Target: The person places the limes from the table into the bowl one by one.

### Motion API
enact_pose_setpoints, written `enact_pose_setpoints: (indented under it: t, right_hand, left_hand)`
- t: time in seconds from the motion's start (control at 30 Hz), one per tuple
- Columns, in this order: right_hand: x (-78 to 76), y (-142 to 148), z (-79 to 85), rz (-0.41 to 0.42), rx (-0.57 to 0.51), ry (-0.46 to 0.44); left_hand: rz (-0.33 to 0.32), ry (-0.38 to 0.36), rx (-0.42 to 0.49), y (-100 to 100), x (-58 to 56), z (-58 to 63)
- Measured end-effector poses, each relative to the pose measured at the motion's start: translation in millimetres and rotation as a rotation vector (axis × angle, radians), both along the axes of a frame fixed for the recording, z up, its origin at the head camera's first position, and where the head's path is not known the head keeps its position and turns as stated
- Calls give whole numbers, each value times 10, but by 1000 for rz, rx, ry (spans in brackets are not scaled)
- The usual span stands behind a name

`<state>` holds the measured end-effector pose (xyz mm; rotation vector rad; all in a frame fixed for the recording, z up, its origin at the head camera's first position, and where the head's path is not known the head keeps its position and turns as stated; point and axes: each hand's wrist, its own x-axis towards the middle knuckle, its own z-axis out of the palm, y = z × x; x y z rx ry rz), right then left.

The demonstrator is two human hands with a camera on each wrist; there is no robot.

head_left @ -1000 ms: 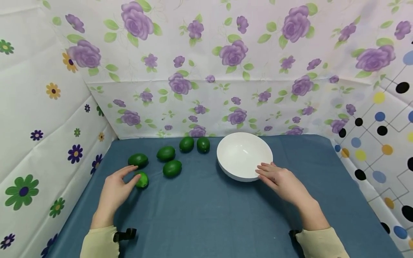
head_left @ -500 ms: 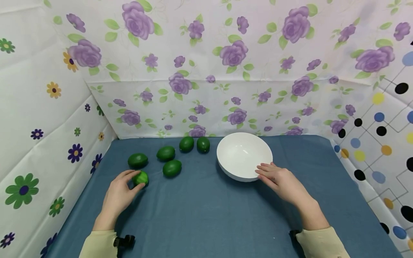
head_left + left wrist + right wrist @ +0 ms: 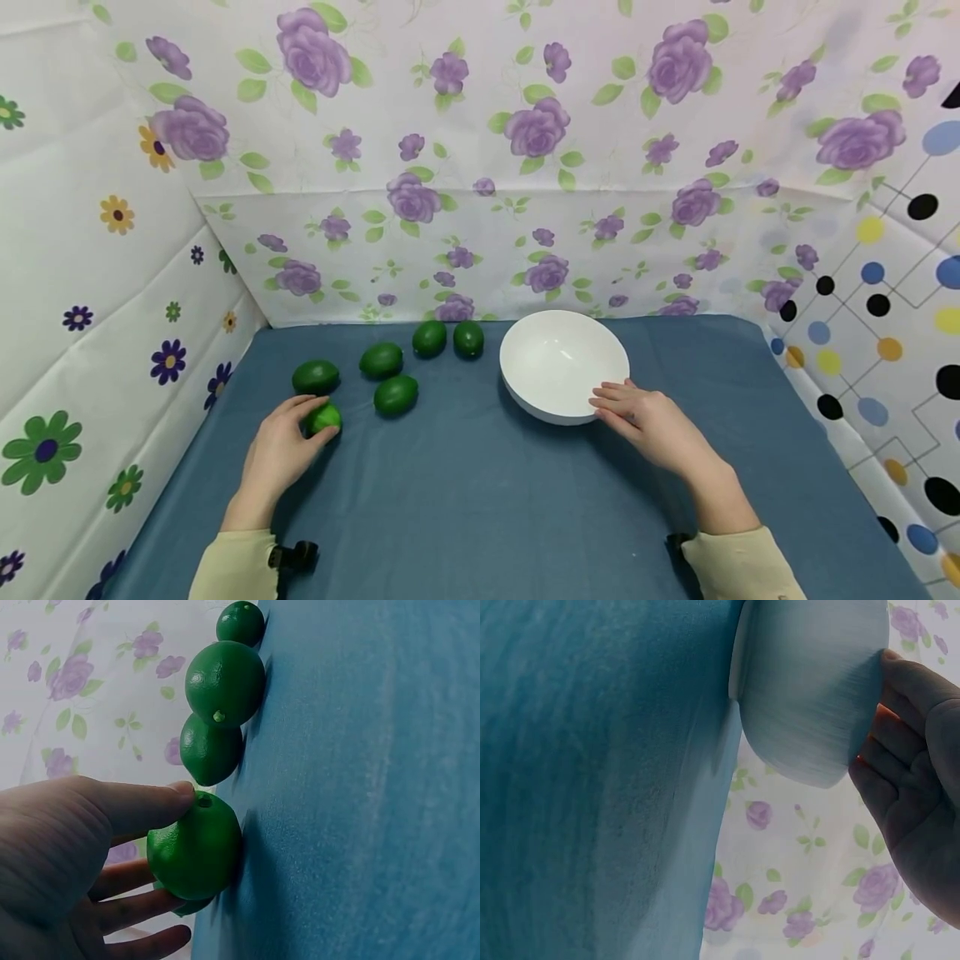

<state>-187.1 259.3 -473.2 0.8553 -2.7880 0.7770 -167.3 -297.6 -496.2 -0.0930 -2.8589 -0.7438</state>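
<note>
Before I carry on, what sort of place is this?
Likely a staged tabletop booth, judging by the blue cloth, the rose-patterned backdrop behind it and the patterned sheets at both sides.

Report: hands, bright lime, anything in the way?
Left hand pinches bright lime. Right hand touches white bowl. Dark lime lies between bright lime and bowl.

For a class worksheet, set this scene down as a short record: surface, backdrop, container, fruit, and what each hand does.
surface: plain blue cloth
backdrop: white sheeting printed with purple roses
container: round, glossy white bowl, upright; material unclear
loose fruit: five dark green, oval, lime-like fruits, left of the bowl
left hand: pinches a brighter green, rounded, lime-like fruit
right hand: touches the bowl's near right rim
</note>
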Motion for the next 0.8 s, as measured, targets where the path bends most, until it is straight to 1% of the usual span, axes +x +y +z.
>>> enact_pose_setpoints:
  t: [0.33,0.8]
  right_hand:
    - [-9,6,2,1,-1,-24]
    - [-5,19,11,4,1,-26]
  left_hand:
    - [2,-38,7,6,-6,-17]
    - [3,-81,26,31,-26,-32]
